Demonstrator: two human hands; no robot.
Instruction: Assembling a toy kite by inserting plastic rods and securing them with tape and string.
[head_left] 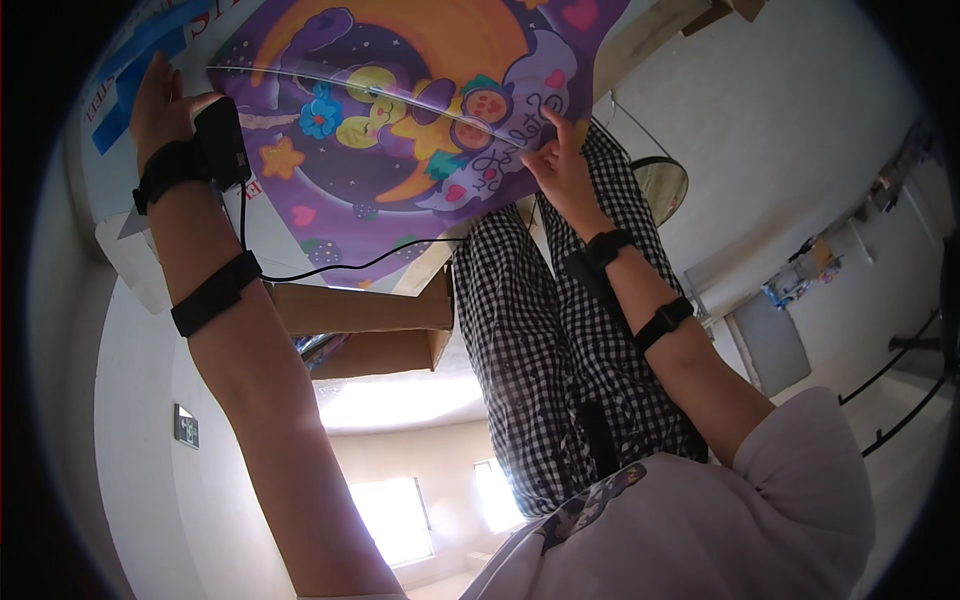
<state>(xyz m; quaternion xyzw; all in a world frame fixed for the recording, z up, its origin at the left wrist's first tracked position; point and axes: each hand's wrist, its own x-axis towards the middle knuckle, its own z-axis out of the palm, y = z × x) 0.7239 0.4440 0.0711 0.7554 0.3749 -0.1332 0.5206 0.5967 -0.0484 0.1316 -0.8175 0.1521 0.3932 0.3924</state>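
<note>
A large purple printed sheet (400,110) with a cartoon moon, stars and hearts, under glossy clear film, is held up in front of me. My left hand (158,100) grips its left edge, against a white board with blue and red print (110,150). The fingers of my right hand (560,165) pinch the sheet's lower right edge. Both forearms wear black straps, and a black device with a cable (222,145) sits at my left wrist.
An open brown cardboard box (365,320) lies under the sheet. Black-and-white checked trousers (540,340) run down the middle. A round mirror-like disc (662,188) is at the right, with bright windows (400,515), a wall plate (186,426) and black rails (900,370) beyond.
</note>
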